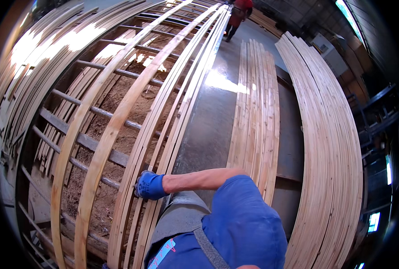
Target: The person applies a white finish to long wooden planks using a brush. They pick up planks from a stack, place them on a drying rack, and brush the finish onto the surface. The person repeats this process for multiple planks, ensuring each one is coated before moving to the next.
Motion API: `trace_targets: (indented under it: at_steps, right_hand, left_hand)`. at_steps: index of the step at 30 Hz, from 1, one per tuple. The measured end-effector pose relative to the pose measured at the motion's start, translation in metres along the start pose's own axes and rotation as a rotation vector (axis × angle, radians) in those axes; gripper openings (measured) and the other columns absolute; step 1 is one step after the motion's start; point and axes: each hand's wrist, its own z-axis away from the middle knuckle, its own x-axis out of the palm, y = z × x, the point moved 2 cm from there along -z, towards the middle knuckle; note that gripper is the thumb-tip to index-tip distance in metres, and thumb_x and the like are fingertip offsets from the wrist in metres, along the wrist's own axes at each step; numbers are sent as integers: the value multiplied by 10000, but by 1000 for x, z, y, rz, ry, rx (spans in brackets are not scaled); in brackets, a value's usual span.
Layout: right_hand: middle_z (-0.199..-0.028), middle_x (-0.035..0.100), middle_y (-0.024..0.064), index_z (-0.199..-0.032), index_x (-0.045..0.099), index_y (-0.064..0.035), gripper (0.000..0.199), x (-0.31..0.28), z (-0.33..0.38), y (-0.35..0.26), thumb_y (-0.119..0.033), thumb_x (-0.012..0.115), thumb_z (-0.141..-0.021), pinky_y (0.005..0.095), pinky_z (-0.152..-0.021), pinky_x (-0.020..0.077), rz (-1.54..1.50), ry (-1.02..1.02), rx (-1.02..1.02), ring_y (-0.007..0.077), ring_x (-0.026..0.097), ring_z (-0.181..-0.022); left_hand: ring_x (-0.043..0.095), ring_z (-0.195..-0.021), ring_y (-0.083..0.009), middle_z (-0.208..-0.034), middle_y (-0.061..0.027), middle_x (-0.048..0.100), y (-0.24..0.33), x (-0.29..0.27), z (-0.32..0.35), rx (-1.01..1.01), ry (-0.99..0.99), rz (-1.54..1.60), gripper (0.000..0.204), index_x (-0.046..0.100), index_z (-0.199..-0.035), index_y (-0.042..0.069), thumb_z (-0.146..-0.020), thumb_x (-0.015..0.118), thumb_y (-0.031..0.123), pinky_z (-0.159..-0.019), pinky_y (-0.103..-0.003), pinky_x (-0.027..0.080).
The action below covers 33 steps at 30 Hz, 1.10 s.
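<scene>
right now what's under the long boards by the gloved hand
Under the boards run metal crossbars, with brown, sawdust-like litter lower down, seen through the gaps. Whatever lies directly beneath each board is covered.

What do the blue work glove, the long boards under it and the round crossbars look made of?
Blue work glove: probably fabric, possibly coated; matte surface.
Long boards: bare wood, seemingly planed; pale tan, faint grain.
Round crossbars: likely metal, worn; grey with shiny highlights.
</scene>
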Motion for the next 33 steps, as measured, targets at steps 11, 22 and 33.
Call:
trace_targets:
  at_steps: [11, 22, 33]
  right_hand:
    - [-905, 697, 104, -1083, 676, -95, 225, -64, 118, 52, -114, 635, -863, 325, -696, 551, -353, 924, 514, 249, 679, -788]
    - [-930, 702, 142, -1032, 682, -34, 186, 35, 323, 132, -136, 615, -893, 322, -757, 532, -743, 1124, 1181, 186, 682, -821]
    - [-973, 702, 150, -1050, 687, -63, 242, 77, 332, 125, -210, 608, -874, 357, -810, 522, -888, 940, 1252, 259, 685, -889]
  left_hand:
    - [645, -900, -375, -984, -211, 670, -21, 10, -33, 181, -36, 156, 481, 595, -1191, 56, -834, 624, 378, -794, -447, 517]
    - [615, -1020, -313, -1130, -199, 647, 37, 7, -110, 295, -95, 609, 358, 604, -1225, 23, -977, 495, 258, -897, -361, 482]
    - [618, -1070, -280, -1161, -186, 658, 26, 21, -125, 577, 260, 776, 436, 598, -1205, -55, -981, 516, 310, -941, -355, 481]
